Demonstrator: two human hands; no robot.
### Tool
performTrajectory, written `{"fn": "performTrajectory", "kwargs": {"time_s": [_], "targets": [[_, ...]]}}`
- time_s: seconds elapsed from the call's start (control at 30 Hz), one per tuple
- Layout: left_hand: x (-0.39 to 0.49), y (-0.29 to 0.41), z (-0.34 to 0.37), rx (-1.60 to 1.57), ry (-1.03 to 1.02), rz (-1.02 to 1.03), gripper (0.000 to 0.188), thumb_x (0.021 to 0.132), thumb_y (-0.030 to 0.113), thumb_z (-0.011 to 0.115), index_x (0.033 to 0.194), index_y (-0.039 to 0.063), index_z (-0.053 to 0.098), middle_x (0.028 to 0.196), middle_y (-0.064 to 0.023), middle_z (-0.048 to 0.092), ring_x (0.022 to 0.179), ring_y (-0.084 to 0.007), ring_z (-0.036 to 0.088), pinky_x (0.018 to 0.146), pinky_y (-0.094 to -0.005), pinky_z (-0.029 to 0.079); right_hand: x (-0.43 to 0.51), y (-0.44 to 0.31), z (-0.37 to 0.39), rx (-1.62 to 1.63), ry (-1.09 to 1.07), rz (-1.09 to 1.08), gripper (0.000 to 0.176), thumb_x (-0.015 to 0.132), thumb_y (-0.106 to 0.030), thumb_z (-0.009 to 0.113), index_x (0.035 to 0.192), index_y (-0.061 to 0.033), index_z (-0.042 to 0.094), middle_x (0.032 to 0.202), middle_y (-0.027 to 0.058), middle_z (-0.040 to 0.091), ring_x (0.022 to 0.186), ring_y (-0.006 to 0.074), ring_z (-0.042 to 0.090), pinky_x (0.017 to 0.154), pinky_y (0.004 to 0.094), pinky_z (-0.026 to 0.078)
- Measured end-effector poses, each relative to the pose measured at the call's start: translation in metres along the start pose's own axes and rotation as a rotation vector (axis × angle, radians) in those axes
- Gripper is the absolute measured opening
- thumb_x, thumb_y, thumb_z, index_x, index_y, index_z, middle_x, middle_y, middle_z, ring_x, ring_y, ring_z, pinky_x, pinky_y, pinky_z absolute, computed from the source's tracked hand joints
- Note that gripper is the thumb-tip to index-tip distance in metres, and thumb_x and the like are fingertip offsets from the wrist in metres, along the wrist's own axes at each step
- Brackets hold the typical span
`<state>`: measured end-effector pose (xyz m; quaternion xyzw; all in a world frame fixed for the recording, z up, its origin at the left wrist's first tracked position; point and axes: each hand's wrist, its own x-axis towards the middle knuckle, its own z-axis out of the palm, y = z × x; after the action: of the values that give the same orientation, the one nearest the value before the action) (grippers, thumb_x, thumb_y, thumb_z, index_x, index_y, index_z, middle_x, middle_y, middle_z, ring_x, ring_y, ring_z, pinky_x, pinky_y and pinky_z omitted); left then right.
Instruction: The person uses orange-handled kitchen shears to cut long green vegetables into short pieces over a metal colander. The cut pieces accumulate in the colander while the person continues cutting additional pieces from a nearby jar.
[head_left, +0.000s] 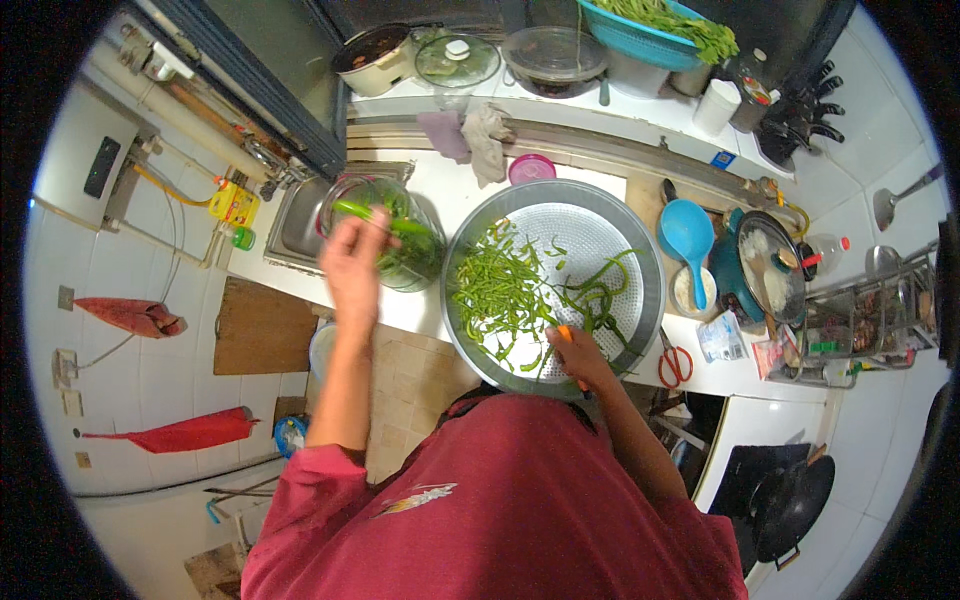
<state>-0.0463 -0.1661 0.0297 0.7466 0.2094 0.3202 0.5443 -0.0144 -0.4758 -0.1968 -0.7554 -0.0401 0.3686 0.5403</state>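
Note:
My left hand (354, 255) holds a long green chili pepper (405, 224) over a large glass jar (411, 274) with green contents. At the near rim of a big round metal pan with a perforated base (592, 225), my right hand (576, 358) grips an orange-handled tool (565, 334); its working end cannot be made out. Many small green chilies (499, 281) lie in the pan's left half, and longer curled ones (604, 300) lie in its right half.
Red-handled scissors (676, 366), a blue ladle (686, 231) and a lidded pot (771, 262) stand right of the pan. A pink lid (532, 169) lies behind it. The metal sink (298, 229) is at the left. Bowls and a blue basket (645, 39) line the back ledge.

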Motion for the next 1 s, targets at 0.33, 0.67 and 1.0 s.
{"fn": "performTrajectory", "kwargs": {"time_s": [0.33,0.67,1.0], "targets": [[0.146,-0.117,-0.09,1.089,-0.473,0.184,0.024,0.086,0.027,0.071,0.091,0.003,0.073,0.082,-0.0202,0.069,0.072,-0.0356,0.064,0.067,-0.0431,0.05,-0.006,-0.007,-0.008,0.077,0.075,0.007,0.049,0.097,-0.051,0.059,0.077,-0.0064,0.055,0.06,0.0013,0.052,0.051,0.0128,0.049,0.049,0.0324,0.039],[0.221,-0.248,-0.093,1.078,-0.907,0.631,0.022,0.082,0.01,0.061,0.101,-0.001,0.066,0.083,-0.0148,0.069,0.07,-0.0316,0.064,0.065,-0.041,0.051,0.033,0.062,-0.085,-0.296,0.667,0.057,0.042,0.085,-0.036,0.077,0.099,0.001,0.064,0.081,0.0129,0.067,0.071,0.0263,0.065,0.064,0.0417,0.05],[0.055,-0.07,-0.033,0.41,-0.285,0.11,0.019,0.097,0.017,0.066,0.109,0.004,0.072,0.099,-0.0063,0.072,0.087,-0.0113,0.064,0.078,-0.0252,0.051,0.1,0.073,-0.084,-0.581,0.566,0.219,0.045,0.077,-0.039,0.079,0.096,0.0012,0.069,0.088,0.0207,0.07,0.086,0.0384,0.069,0.08,0.0502,0.054]]}}
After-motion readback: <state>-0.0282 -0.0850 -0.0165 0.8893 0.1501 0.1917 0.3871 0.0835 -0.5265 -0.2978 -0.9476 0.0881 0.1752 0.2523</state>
